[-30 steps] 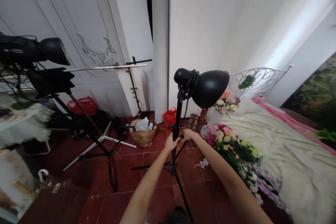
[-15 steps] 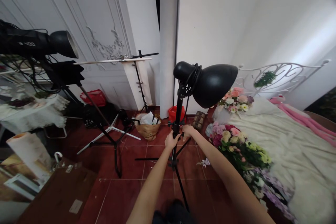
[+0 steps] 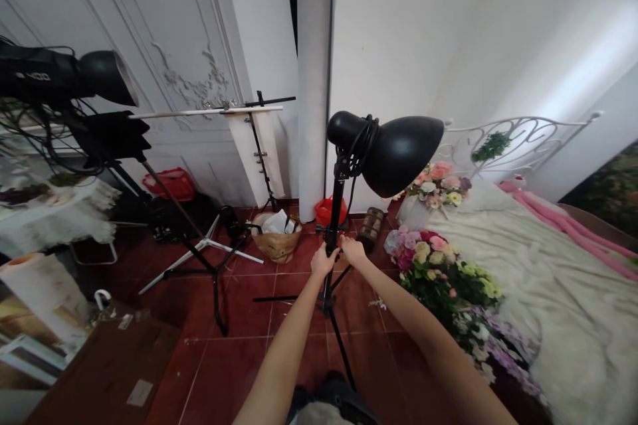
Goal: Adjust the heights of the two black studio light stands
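A black studio lamp (image 3: 403,153) with a bowl-shaped reflector tops a black light stand (image 3: 337,202) directly before me. Its cable (image 3: 366,141) is coiled and hung over the lamp's neck. My left hand (image 3: 323,261) is closed around the stand's upright, just under a collar with knobs. On the other side, my right hand (image 3: 353,251) grips the stand at about the same height, its fingertips partly hidden behind the pole. The stand's legs are spread on the red tiles.
At left stand another studio light (image 3: 64,76) and its tripod legs (image 3: 216,279). A paper bag (image 3: 277,242), a red bag (image 3: 329,211) and a small barrel-like object (image 3: 371,224) sit behind the stand. Artificial flowers (image 3: 438,255) border the bed (image 3: 558,279) at right; a cardboard box (image 3: 114,365) lies lower left.
The view has shifted slightly, so most things sit a little further left. Both hands stay on the stand; the right hand's fingers have moved slightly at the collar.
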A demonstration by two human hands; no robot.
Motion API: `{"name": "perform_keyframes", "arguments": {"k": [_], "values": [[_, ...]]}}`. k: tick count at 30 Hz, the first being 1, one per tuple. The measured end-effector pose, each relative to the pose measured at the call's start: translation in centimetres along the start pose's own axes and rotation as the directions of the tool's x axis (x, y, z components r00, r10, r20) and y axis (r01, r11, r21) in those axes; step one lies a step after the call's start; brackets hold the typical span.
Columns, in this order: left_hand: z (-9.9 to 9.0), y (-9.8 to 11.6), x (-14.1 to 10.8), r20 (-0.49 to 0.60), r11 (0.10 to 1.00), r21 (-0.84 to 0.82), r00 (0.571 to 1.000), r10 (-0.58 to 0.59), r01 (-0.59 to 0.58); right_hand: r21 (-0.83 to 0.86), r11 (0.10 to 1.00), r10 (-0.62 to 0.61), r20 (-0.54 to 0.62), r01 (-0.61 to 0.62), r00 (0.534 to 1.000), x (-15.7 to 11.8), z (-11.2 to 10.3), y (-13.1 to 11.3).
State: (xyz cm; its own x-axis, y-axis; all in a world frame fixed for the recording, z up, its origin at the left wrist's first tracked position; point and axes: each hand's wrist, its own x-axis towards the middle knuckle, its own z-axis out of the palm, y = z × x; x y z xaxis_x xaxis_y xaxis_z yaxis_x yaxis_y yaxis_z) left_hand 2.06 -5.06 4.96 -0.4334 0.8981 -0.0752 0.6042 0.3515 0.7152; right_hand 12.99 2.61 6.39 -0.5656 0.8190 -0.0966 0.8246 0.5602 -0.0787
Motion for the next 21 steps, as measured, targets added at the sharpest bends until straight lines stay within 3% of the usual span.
{"name": "perform_keyframes", "arguments": {"k": [5, 8, 14, 18, 21], "values": [[-0.1, -0.4, 0.5, 0.053, 1.000, 0.025, 0.999, -0.005, 0.003, -0.013, 0.997, 0.077, 0.119, -0.076, 0.990, 2.5, 0.7, -0.5], [-0.2, -0.6, 0.7, 0.076, 1.000, 0.021, 0.997, -0.005, 0.003, -0.009, 0.996, 0.087, 0.108, -0.087, 0.990, 2.4, 1.4, -0.6], [-0.3, -0.7, 0.4, 0.045, 0.997, 0.067, 0.998, 0.037, -0.039, 0.000, 0.997, 0.080, -0.086, -0.080, 0.993, 0.6, 3.6, -0.7], [-0.6, -0.7, 0.3, 0.043, 0.992, 0.106, 0.997, 0.062, -0.066, 0.021, 0.998, 0.065, -0.323, -0.062, 0.944, 0.3, 5.4, -0.9], [-0.7, -0.8, 0.3, 0.043, 0.988, 0.133, 0.996, 0.080, -0.085, 0.073, 0.995, 0.093, -0.336, -0.073, 0.937, 0.4, 5.5, -0.8]]}}
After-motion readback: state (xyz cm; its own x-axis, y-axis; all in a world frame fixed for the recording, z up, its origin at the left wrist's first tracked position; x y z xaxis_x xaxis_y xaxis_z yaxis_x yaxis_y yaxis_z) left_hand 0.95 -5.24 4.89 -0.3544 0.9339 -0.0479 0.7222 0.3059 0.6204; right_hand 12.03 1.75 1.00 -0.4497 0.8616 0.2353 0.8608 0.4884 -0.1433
